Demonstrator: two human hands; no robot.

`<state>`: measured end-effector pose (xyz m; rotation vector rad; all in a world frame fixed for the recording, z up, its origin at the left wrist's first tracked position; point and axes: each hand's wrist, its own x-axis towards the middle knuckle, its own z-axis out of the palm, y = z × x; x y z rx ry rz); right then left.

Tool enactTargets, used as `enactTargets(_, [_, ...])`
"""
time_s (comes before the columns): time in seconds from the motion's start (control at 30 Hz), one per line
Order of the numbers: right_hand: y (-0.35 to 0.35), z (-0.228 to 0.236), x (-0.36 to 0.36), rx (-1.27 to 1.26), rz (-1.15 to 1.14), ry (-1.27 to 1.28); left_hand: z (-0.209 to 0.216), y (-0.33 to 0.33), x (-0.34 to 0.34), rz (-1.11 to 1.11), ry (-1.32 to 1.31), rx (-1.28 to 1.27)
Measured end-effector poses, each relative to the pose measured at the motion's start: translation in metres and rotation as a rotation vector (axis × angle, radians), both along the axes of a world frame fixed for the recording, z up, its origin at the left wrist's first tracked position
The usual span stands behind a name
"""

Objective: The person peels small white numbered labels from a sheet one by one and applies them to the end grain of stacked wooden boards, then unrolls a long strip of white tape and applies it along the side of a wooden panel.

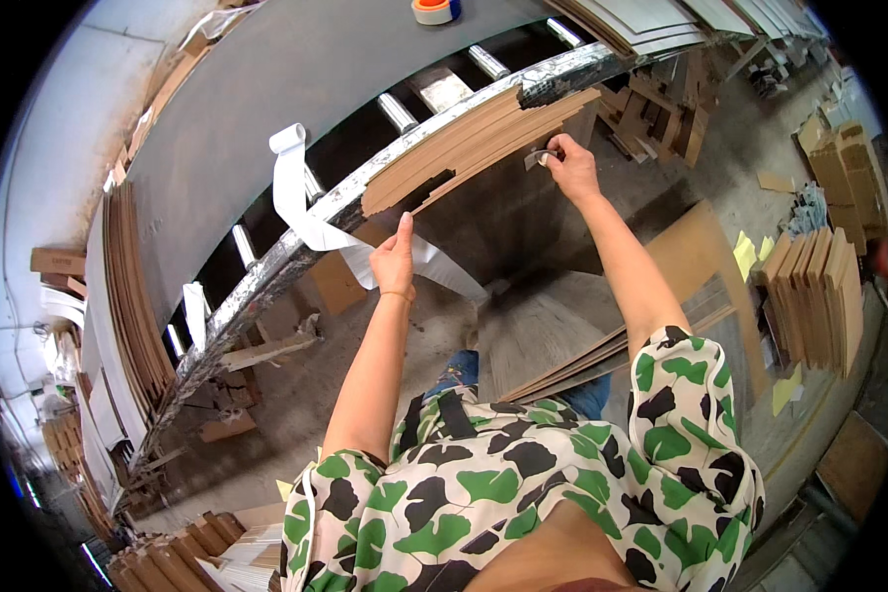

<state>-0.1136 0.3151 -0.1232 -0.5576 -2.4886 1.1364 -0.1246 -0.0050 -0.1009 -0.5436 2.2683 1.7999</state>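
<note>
A stack of brown cardboard sheets [483,138] with a notched edge leans along the near rail of the roller table. My left hand [393,264] is closed at the stack's lower left corner, thumb pointing up by the sheet edges. A white strip [311,222] drapes over the rail from a small roll, runs into the left hand and trails on its other side. Just off the stack's right end, my right hand [572,170] pinches a small dark curved item [540,158] whose kind I cannot make out.
Metal rollers [397,113] lie between the rail and a grey tabletop [296,59], where tape rolls [434,10] sit. Cardboard sheets [133,296] line the left end. Scraps [676,118] pile under the table's right. Bundled boards [809,296] stand at right; flat sheets [582,355] lean near my legs.
</note>
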Motion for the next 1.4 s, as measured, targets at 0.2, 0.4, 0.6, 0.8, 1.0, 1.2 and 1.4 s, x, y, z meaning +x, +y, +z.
enactTargets(0.2, [0.032,0.004,0.004,0.065,-0.366,-0.006,0.004,-0.003,0.0,-0.063,-0.059,0.094])
enactTargets(0.4, [-0.006,0.061,0.029,0.418,0.128,0.364,0.015,-0.01,0.013,-0.213,-0.095,0.2])
enactTargets(0.6, [-0.055,0.097,0.078,0.548,0.596,-0.361,0.045,-0.03,0.035,-0.337,-0.004,-0.028])
enactTargets(0.8, [-0.095,0.112,0.096,-0.109,0.669,-0.504,0.072,-0.063,0.042,-0.472,0.117,0.305])
enactTargets(1.0, [-0.169,0.104,0.089,-0.514,0.967,-0.167,0.121,-0.052,0.046,-0.36,-0.016,0.691])
enactTargets(1.2, [-0.185,0.101,0.09,-0.854,0.804,-0.301,0.117,-0.062,0.061,-0.565,0.133,0.653])
enactTargets(1.4, [-0.186,0.123,0.092,-0.283,0.523,0.162,0.107,-0.065,0.058,-0.571,-0.027,0.641])
